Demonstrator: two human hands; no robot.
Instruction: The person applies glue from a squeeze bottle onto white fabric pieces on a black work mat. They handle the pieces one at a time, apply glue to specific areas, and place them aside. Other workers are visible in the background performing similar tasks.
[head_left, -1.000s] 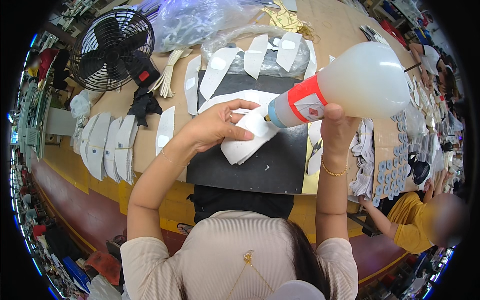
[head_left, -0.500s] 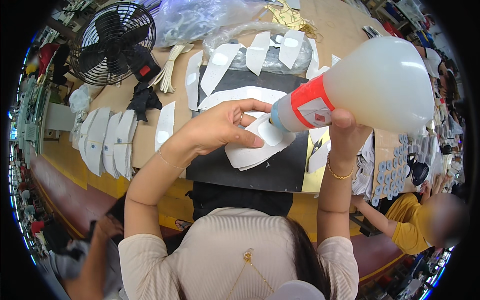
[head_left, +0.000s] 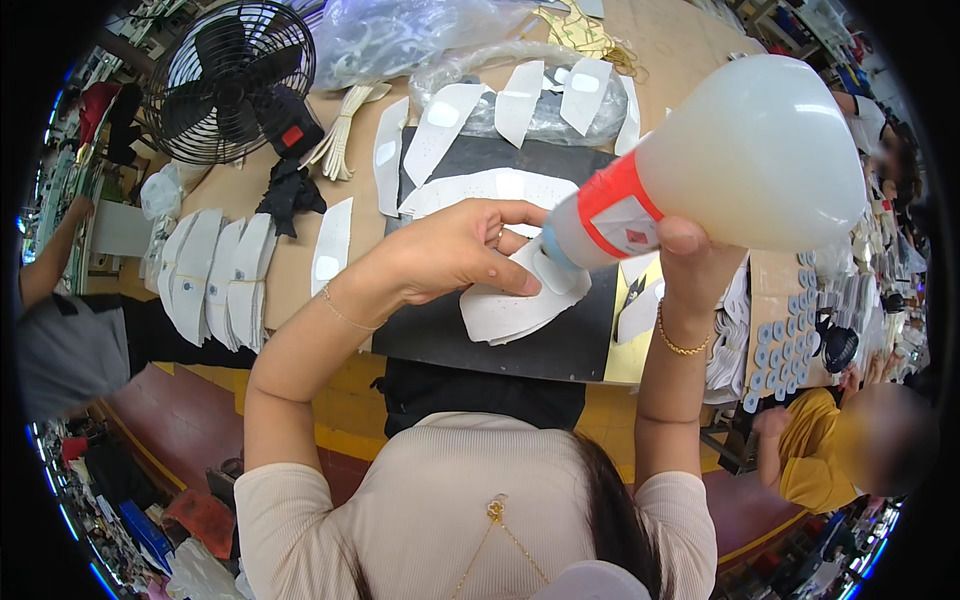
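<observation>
Between the thumb and fingers of my left hand [head_left: 465,250] is a small stack of white shoe-upper-like pieces [head_left: 510,318], held above a black mat [head_left: 570,345]. My right hand [head_left: 695,265] grips a large translucent squeeze bottle [head_left: 760,150] around its lower side. It has a red band and a pale blue collar, and whitish contents show through. The bottle tilts down to the left, its tip at the smooth white oval patch [head_left: 556,276] on the top piece. The collar hides whether the tip touches.
Several loose white pieces [head_left: 442,130] with patches lie along the mat's far edge, by clear plastic bags [head_left: 400,40]. A black fan [head_left: 230,80] stands far left, above bundled white pieces [head_left: 200,280]. Grey discs [head_left: 765,355] lie at right, near a person in yellow [head_left: 810,450].
The bottle tip has moved down and right over the patch, which it now partly covers. My left hand and the pieces shifted slightly right. A passer-by moved from lower left to farther left.
</observation>
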